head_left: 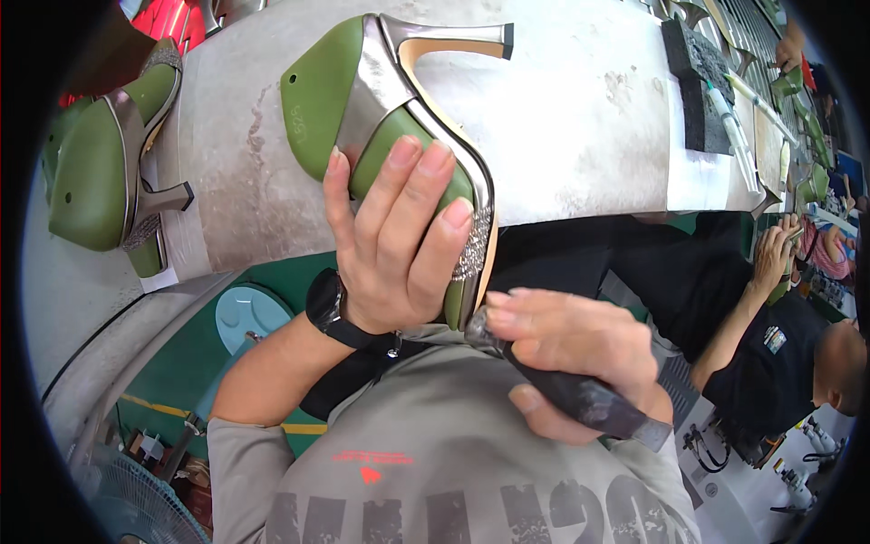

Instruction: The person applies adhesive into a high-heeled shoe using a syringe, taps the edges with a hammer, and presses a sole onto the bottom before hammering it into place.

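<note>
A silver high-heeled shoe (pixel 376 77) with a glittery band sits on a green shoe last, lying on its side with the heel toward the far side. My left hand (pixel 390 240) presses its fingers over the side of the last and steadies the shoe. Beside the shoe's near end, my right hand (pixel 584 349) is closed round a dark, worn hand tool (pixel 598 408) with a flat grey end. The tool's other end touches or nearly touches the toe strap edge; my fingers partly hide it, so its exact kind does not show.
More green lasts with silver heeled shoes (pixel 100 177) stand at the left end of the pale bench (pixel 580 109). A black block (pixel 702 86) and several pen-like tubes (pixel 729 131) lie at the right. Another person's hand (pixel 775 254) works on a green last there. A fan (pixel 145 499) stands lower left.
</note>
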A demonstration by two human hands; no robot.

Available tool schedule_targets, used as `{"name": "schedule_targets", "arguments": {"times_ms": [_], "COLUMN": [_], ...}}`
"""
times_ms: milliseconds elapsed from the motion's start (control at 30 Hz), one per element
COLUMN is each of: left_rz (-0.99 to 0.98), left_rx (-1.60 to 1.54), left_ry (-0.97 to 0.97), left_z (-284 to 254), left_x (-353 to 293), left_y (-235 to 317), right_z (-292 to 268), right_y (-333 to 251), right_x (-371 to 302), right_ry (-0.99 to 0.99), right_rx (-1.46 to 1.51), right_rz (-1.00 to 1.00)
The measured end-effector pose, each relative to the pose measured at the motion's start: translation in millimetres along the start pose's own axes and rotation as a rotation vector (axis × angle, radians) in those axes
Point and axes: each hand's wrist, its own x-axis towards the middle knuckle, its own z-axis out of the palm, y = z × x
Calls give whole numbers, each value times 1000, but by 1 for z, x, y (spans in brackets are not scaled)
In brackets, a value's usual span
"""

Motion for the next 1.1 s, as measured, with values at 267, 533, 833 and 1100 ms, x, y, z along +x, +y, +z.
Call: {"name": "schedule_targets", "arguments": {"times_ms": [267,533,833,1100], "left_rz": [10,-148,-180,-189], "left_rx": [4,-121,-89,-99], "left_ry": [25,59,119,147], "left_z": [2,1,10,10], "left_x": [1,4,-2,-4], "left_y": [-1,10,13,17], "right_z": [-12,-14,-36,-52], "right_y": [-11,-1,-10,12], "right_x": [-15,37,89,147], "right_ry": [98,217,179,-20], "right_rx": [205,140,302,245], "right_rz": [272,209,680,782]}}
